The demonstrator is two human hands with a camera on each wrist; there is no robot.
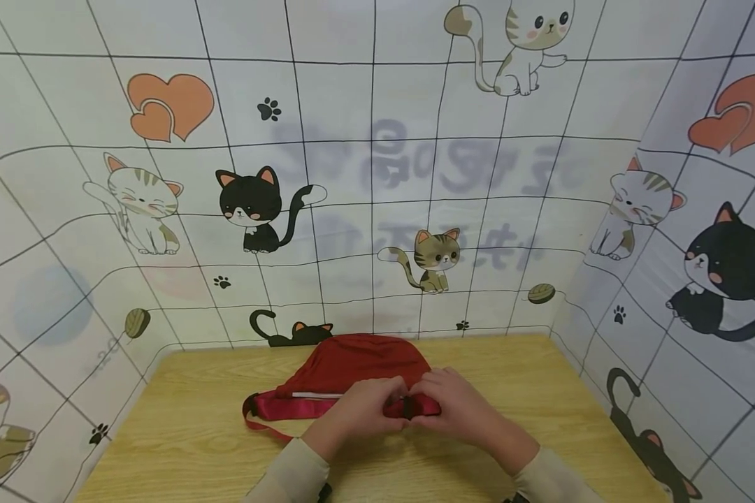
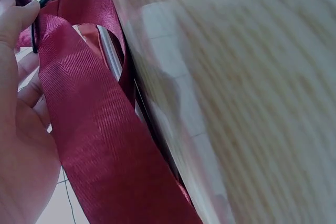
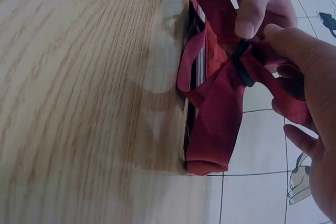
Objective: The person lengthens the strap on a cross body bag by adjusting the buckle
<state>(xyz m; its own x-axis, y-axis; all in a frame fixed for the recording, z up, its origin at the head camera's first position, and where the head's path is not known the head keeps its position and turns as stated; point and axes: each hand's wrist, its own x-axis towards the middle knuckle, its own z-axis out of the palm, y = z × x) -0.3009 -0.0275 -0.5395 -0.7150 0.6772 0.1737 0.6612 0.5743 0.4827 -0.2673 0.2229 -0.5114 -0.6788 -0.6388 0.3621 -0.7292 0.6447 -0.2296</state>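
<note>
A red waist bag point(image 1: 361, 363) lies at the back of the table, its white zip line facing me. Both hands meet in front of it, over its dark red strap point(image 2: 100, 114). With thumb and fingers, my left hand point(image 1: 366, 411) pinches the strap beside a black slider buckle point(image 3: 242, 65). On the buckle's other side, my right hand point(image 1: 456, 409) grips a part of the same strap, which loops between its fingers in the right wrist view. The fingers partly hide the buckle in the head view.
The wooden table point(image 1: 195, 419) ends against a white gridded cloth wall point(image 1: 340, 140) with cat prints, which also runs along both sides. One strap loop point(image 1: 258, 417) lies on the table left of the bag.
</note>
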